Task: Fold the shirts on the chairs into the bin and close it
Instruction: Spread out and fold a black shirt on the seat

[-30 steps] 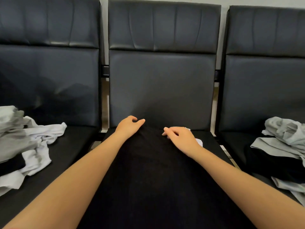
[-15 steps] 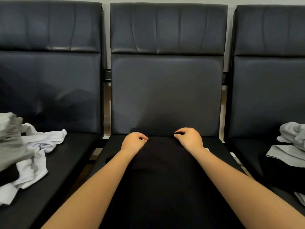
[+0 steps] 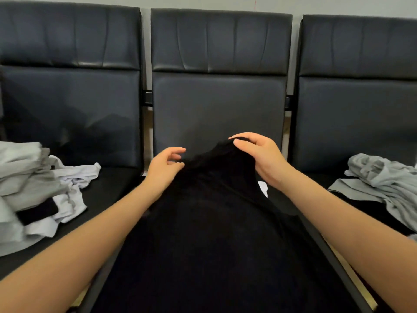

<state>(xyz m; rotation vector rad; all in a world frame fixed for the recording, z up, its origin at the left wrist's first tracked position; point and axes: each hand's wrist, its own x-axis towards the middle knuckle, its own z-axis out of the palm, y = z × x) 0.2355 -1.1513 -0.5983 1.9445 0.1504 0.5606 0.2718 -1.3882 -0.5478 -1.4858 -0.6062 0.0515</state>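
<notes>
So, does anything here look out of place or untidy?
Nothing is damaged. Crumpled shirts lie heaped on the left chair, more on the right. A white scrap peeks from under the black shirt.

Setting looks to me like a waiting area or office lobby: three linked black padded chairs (image 3: 218, 105) stand in a row on one frame against a plain pale wall (image 3: 225, 3). Nothing else of the room shows in my view.
</notes>
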